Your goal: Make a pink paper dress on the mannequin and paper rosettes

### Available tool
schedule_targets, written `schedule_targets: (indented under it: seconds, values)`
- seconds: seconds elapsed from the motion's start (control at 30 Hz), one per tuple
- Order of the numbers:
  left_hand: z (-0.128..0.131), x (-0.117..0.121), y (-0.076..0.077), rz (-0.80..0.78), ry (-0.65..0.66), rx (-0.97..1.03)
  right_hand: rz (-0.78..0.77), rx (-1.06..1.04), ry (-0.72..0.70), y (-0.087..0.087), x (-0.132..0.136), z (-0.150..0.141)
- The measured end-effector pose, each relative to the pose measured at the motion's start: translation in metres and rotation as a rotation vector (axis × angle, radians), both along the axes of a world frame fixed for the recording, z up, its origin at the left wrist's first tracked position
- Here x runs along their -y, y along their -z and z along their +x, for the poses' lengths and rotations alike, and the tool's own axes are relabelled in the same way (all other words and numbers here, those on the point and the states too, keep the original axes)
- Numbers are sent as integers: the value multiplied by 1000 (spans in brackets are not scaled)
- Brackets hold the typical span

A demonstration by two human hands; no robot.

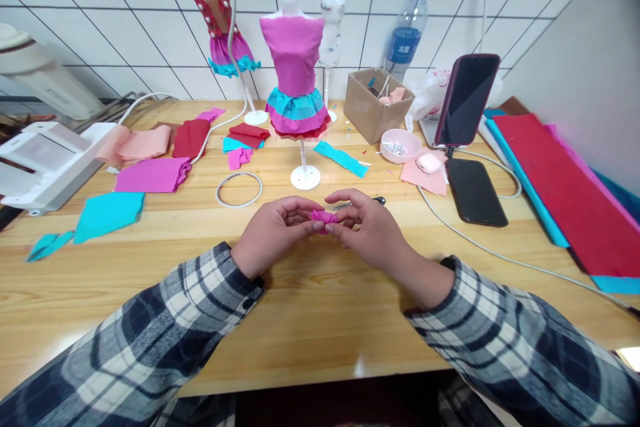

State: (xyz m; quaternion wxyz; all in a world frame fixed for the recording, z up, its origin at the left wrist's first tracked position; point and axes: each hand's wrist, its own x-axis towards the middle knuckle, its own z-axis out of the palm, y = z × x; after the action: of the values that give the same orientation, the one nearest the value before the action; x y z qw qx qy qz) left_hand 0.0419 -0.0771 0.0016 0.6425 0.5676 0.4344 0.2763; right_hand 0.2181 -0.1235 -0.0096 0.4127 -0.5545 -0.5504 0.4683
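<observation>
Between my two hands is a small crumpled piece of magenta crepe paper [325,217], gathered into folds. My left hand [280,230] pinches its left side with thumb and fingers. On the other side my right hand [370,230] is closed on the same piece, thumb below and fingers curled behind. Scissors [380,201] lie just behind my right hand, their blades partly hidden by it. Straight ahead stands a small dress form [294,57] in a magenta top with a ruffled turquoise, magenta and red skirt. A roll of tape [239,189] rests left of its base.
Crepe paper pieces, magenta [153,175] and turquoise [109,215], lie to the left. At the right are a cardboard box [375,107], a pink bowl [400,147], a propped phone [469,100], a flat black phone [477,191], a cable [475,240] and red paper [565,193].
</observation>
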Motion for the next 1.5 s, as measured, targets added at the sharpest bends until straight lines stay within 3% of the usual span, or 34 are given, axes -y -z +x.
schedule_targets:
  seconds: [0.23,0.47,0.6,0.7,0.83,1.0,1.17,1.3,1.4,1.5]
  values:
    - [1,1,-1,97,-50,-39,-135,-123,-10,-1,-2,-1]
    - [5,7,10,-79,-13,134,-54,-128,74,4,-2,-4]
    - [6,7,13,-101,-90,186,-81,-195,31,5,-1,-7]
    - [4,5,7,-38,-109,110,13,-77,25,3,-2,-2]
    - [1,6,-2,66,8,-94,240,166,49,-2,-3,7]
    - [1,12,-3,204,95,-274,180,207,-59,-3,-1,5]
    - [-1,12,0,240,131,-286,90,187,-107,-3,-1,1]
    - [-1,10,4,184,182,-188,113,160,-82,-2,-2,1]
    - [1,9,4,107,137,-79,168,152,-1,-1,-3,1]
    - [3,9,0,80,74,-94,183,136,19,0,-5,5]
